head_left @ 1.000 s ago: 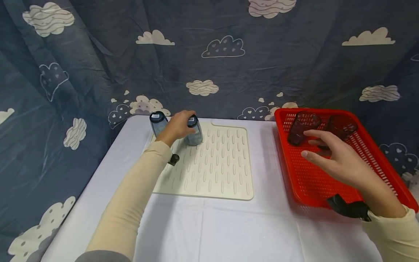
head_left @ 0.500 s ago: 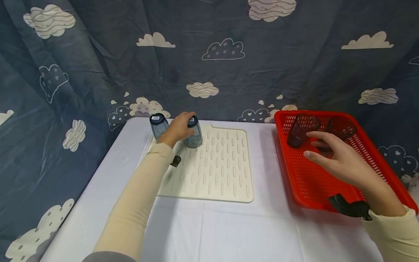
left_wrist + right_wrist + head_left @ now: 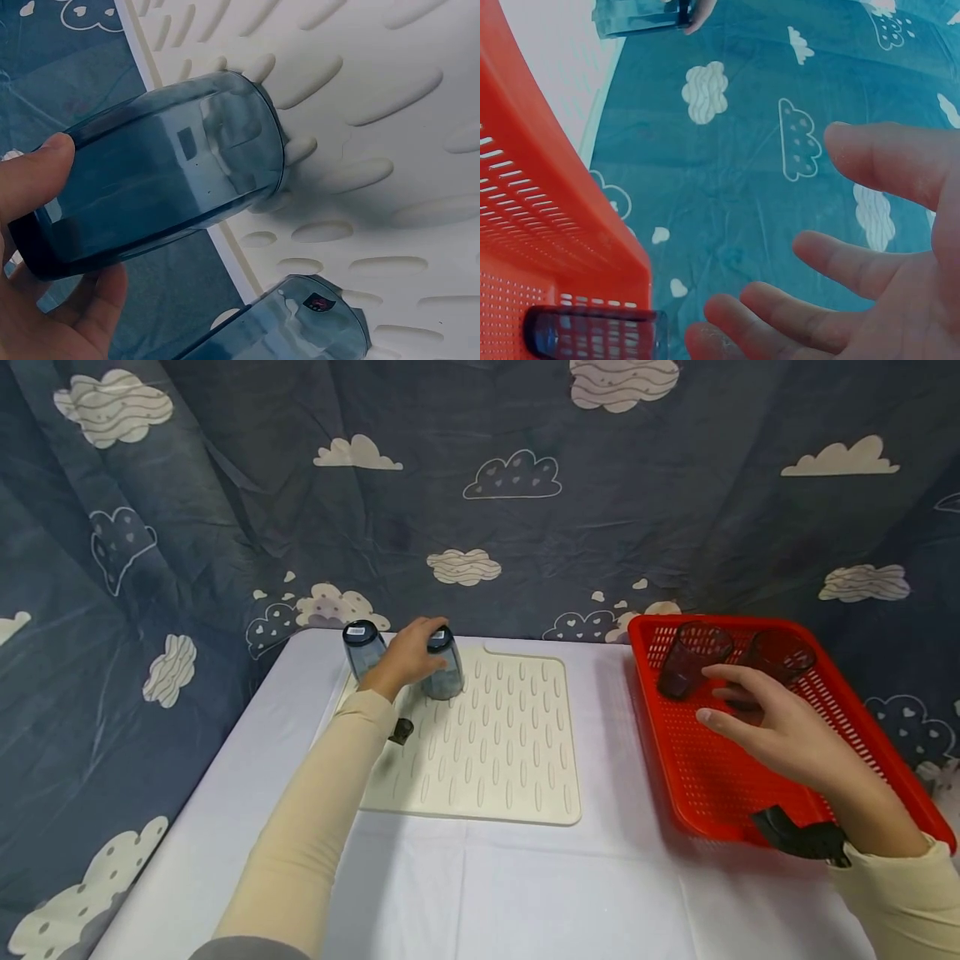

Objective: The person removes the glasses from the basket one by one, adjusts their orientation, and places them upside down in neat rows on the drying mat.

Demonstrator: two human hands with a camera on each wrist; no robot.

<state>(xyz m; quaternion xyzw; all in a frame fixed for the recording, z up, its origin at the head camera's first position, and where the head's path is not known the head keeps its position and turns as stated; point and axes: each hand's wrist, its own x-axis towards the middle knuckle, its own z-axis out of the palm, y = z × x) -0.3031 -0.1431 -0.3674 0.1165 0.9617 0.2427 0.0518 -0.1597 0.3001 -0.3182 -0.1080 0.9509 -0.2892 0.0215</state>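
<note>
Red basket (image 3: 663, 760) holds two glasses (image 3: 692, 660); right hand (image 3: 780, 722) is spread, left hand (image 3: 405, 656) grips one blue tumbler (image 3: 448, 675) (of two).

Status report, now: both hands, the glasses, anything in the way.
Left hand gripping upturned glass on mat. Right hand empty, over red basket. Possible obstacle: second upturned glass, close beside left hand.

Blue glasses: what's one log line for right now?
left grip: holds blue glass on mat; other blue glass: beside it; right grip: empty, over basket; basket: two glasses
</note>
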